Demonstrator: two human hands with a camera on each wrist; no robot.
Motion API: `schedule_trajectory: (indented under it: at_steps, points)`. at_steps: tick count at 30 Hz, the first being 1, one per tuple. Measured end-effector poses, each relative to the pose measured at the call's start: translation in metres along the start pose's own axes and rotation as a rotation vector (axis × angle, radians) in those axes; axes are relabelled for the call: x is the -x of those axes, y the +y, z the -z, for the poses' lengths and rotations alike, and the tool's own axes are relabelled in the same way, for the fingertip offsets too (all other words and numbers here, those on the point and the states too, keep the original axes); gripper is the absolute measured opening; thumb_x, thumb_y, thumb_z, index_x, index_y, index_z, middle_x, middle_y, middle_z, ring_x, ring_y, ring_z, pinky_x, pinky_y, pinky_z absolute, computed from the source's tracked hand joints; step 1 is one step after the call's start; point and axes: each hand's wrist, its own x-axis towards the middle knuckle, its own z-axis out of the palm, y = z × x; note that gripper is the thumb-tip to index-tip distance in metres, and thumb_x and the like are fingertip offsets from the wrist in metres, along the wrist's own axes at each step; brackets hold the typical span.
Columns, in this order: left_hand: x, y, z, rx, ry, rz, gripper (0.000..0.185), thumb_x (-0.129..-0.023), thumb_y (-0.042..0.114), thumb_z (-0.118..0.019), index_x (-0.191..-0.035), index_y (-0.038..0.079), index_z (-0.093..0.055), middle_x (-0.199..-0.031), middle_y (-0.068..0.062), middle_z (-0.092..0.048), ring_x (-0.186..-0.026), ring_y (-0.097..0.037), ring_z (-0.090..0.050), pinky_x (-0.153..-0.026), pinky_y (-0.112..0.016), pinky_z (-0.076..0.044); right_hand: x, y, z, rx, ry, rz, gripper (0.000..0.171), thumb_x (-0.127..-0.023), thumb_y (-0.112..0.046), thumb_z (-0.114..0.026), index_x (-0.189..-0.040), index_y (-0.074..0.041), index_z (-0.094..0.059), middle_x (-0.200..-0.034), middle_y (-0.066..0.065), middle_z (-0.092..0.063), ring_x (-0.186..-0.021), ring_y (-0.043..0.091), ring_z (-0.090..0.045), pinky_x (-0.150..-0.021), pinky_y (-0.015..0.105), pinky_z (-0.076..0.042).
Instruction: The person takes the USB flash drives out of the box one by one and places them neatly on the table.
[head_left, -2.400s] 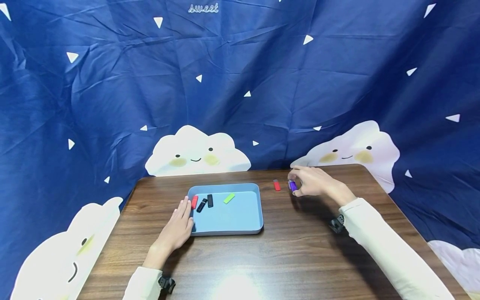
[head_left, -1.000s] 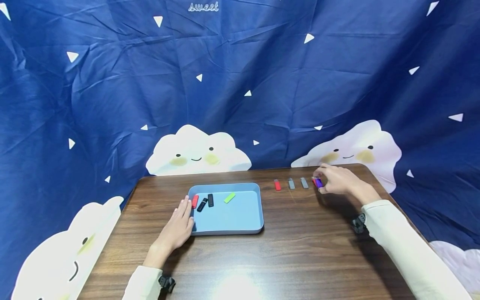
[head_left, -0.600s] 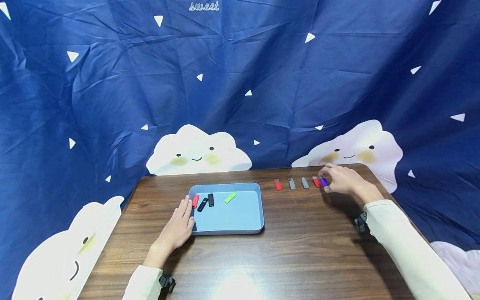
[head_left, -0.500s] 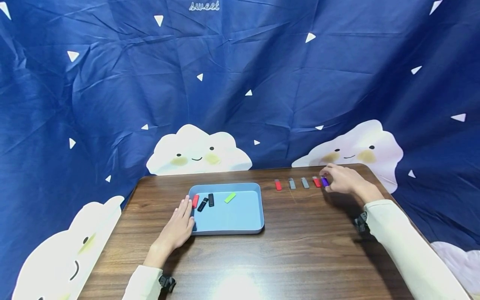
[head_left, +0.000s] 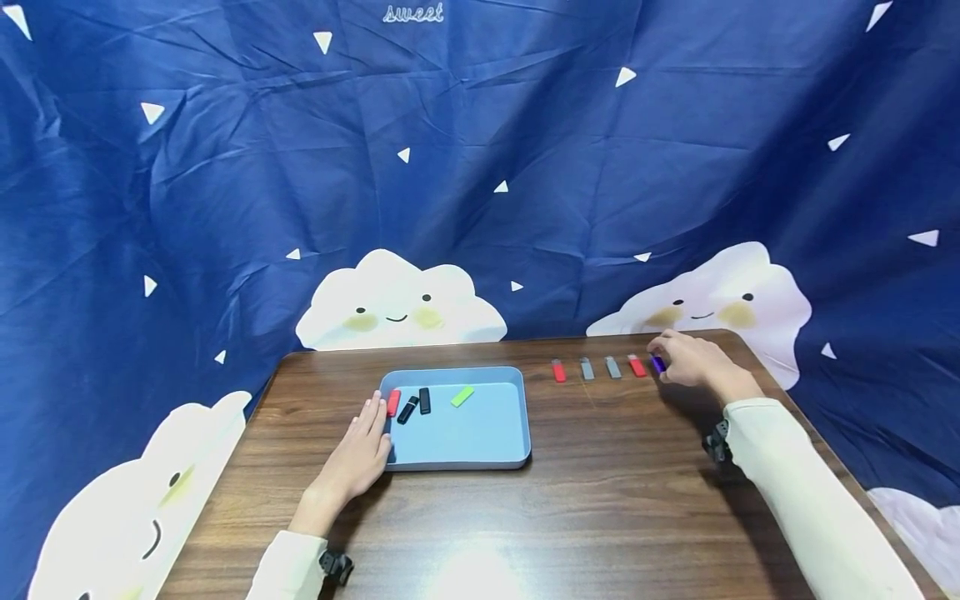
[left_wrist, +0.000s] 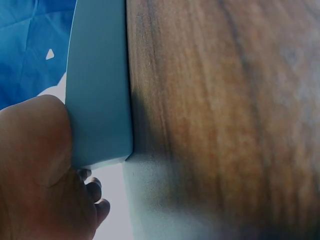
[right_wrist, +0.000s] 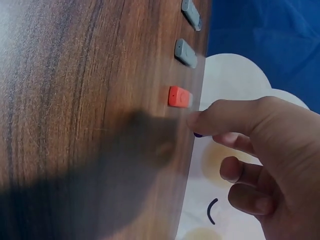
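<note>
My right hand [head_left: 690,358] pinches a purple USB flash drive [head_left: 658,364] at the right end of a row near the table's far edge. In the right wrist view the thumb hides nearly all of this drive. Just left of it lies a red flash drive [head_left: 637,366], then two grey flash drives [head_left: 613,367] and another red drive [head_left: 558,371]. My left hand [head_left: 356,450], fingers straight, rests against the left side of a blue tray [head_left: 457,465]. Inside the tray are a red drive [head_left: 393,403], two black drives [head_left: 425,401] and a lime-green drive [head_left: 462,397].
A brown wood-grain table [head_left: 600,517] carries everything. Behind it hangs a dark blue cloth [head_left: 465,108] with white triangles and smiling clouds. A small black wrist camera [head_left: 716,442] sits at each cuff.
My right hand has carried the purple drive rightward, past the grey drives and the second red one, to the row's right end. The left hand and tray have stayed put.
</note>
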Motion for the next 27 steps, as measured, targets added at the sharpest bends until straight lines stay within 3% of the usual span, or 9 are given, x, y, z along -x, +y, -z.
schedule_trajectory:
  at_steps: [16,27]
  points:
    - [0.0,0.0,0.0,0.015,-0.004,0.004,0.064,-0.111,0.017,-0.046,-0.164,-0.011,-0.024,-0.177,-0.025,-0.015,-0.163,-0.045,-0.021,-0.132,-0.062,-0.023,-0.013,0.012,-0.015,-0.036,-0.022,-0.068,0.058,-0.079,-0.01,-0.078,-0.134,-0.001,-0.067,-0.138,0.024,-0.061,-0.116,0.053,-0.066,-0.093,0.075,-0.053]
    - [0.001,0.0,0.001,0.021,0.023,-0.02,0.063,-0.11,0.017,-0.045,-0.162,-0.013,-0.026,-0.175,-0.028,-0.02,-0.161,-0.048,-0.024,-0.13,-0.065,-0.027,-0.016,0.018,-0.023,-0.045,-0.015,-0.096,0.055,-0.077,-0.003,-0.072,-0.132,-0.004,-0.069,-0.136,0.023,-0.061,-0.11,0.049,-0.068,-0.086,0.07,-0.056]
